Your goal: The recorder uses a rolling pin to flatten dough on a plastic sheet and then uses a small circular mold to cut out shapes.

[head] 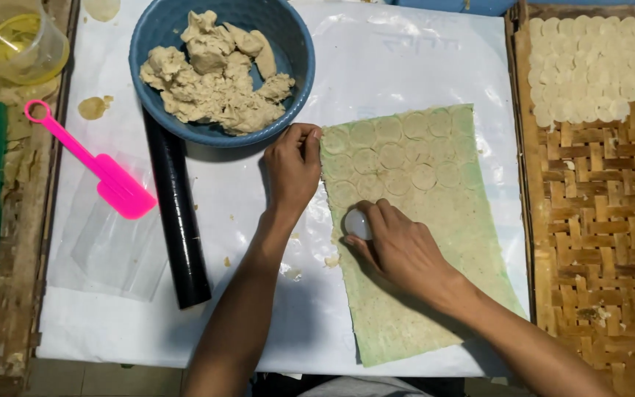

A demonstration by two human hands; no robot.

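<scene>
— Pressing down near us, our right hand (398, 246) closes over a small white round cutter (356, 224) on the rolled dough sheet (435, 242). And the left?

— Our left hand (293, 167) holds the sheet's top corner flat, fingers curled, gripping nothing. We count three rows of circles stamped; the lower half looks uncut.

— Farther off?

— Cut discs (589, 66) fill one woven tray (604, 242) corner; more dough waits in the blue bowl (152, 44).

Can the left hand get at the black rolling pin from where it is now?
Probably yes. The left hand rests at the edge of the dough sheet, holding nothing, and the black rolling pin lies on the white cover further to its left with only bare surface between. The blue bowl overlaps just the pin's far end.
</scene>
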